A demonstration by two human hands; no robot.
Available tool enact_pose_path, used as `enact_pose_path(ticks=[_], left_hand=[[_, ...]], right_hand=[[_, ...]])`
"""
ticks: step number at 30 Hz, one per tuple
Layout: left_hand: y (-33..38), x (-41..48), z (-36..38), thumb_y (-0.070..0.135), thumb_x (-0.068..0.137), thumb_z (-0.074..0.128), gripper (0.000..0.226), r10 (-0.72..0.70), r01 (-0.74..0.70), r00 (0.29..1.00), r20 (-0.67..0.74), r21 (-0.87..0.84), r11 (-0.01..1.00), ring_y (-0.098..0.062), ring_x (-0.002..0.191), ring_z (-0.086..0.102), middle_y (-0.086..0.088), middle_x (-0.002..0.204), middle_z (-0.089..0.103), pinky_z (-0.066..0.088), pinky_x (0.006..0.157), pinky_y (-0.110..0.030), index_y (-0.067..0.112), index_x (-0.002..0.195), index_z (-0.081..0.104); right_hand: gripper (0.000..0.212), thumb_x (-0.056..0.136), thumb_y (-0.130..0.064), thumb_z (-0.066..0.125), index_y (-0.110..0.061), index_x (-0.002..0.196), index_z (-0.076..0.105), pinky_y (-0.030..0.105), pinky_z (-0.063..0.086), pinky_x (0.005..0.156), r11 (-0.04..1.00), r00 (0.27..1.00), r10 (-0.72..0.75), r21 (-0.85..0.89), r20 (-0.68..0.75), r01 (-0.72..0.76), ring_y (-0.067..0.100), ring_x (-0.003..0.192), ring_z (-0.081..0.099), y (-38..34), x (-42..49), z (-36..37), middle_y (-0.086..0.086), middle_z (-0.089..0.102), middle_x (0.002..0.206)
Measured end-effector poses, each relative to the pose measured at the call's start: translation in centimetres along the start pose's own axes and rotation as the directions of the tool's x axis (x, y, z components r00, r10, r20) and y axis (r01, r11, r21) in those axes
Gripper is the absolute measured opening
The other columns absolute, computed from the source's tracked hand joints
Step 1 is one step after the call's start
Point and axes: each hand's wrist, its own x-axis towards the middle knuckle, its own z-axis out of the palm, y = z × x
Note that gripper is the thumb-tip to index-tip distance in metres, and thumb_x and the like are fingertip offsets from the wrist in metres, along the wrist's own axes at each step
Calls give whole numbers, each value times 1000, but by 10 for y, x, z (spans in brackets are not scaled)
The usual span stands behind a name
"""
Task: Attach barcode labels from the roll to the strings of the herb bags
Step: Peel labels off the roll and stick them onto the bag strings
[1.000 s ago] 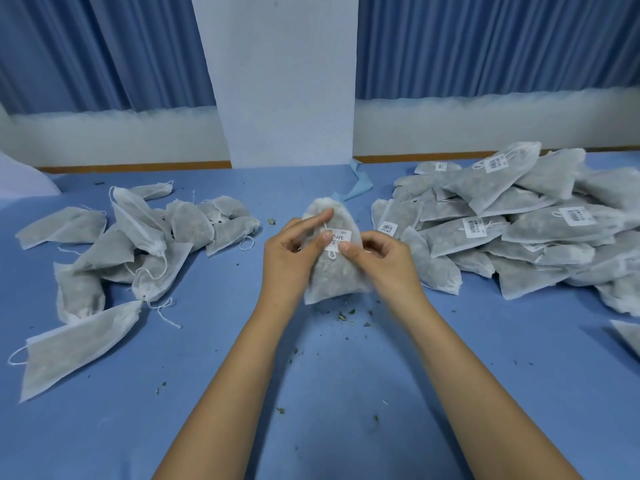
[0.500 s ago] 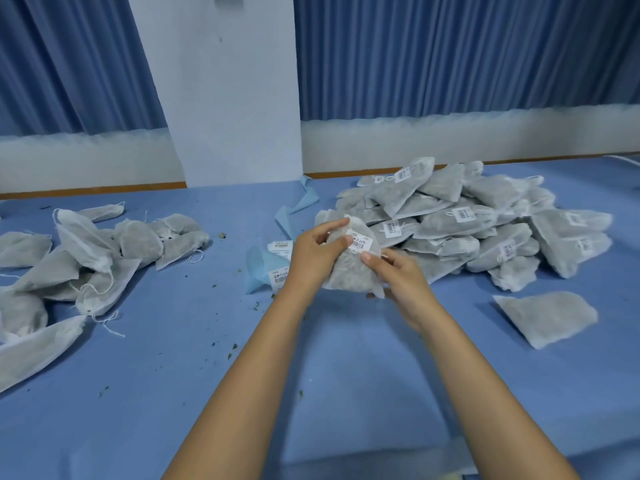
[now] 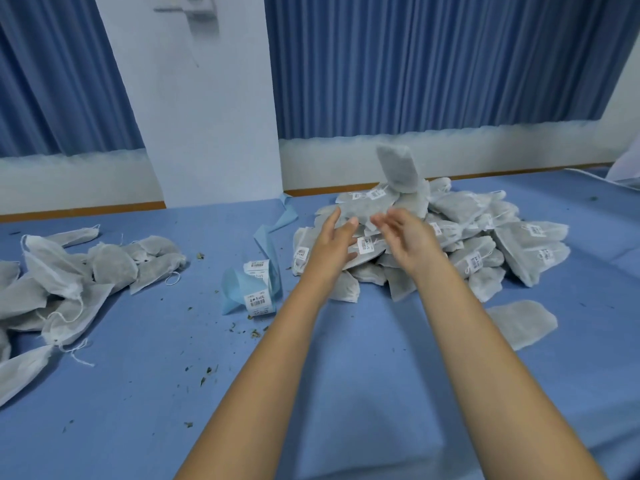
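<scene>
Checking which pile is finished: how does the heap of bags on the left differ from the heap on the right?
The right heap shows white barcode labels on many of its pieces; the left heap shows none, only bare strings. The right heap is piled higher; the left heap lies flatter and runs off the frame edge. Both look alike in grey-white fabric and lie on the blue table.

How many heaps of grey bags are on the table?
2: the left heap at the far left, the right heap right of centre. A lone bag lies apart nearby; an airborne bag is above it.
</scene>
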Motion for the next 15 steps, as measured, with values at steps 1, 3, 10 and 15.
enact_pose_path(ticks=[1,3,10,15], left_hand=[[-1,1,-1,33,100,49,52,-4,4,1000,-10,7,1000,-22,127,52,-4,138,52,44,107,-42,25,149,32],[-5,0,-5,34,100,51,45,-3,4,999,-35,31,1000,-20,123,55,-2,131,57,45,106,-41,23,142,42],[-16,-17,-58,9,94,49,27,98,-29,972,-214,303,952,-12,100,67,-2,103,73,53,93,-30,11,102,75],[-23,-33,-118,2,93,48,27,135,-17,934,-330,336,942,-18,98,68,-10,102,73,53,89,-28,4,100,74]], right_hand=[[12,94,-1,51,5,89,59,18,56,71,997,999,23,-78,34,-20,18,77,68,11,-5,1,16,63,85],[15,91,2,50,10,94,62,21,55,73,969,989,76,-245,129,-43,19,77,65,37,-17,6,18,64,89],[27,89,12,36,4,89,62,19,48,65,888,985,48,-459,165,33,14,76,61,114,-50,53,13,63,84],[28,87,13,39,1,86,64,29,45,73,868,974,103,-497,203,11,22,87,60,170,-64,86,19,63,90]])
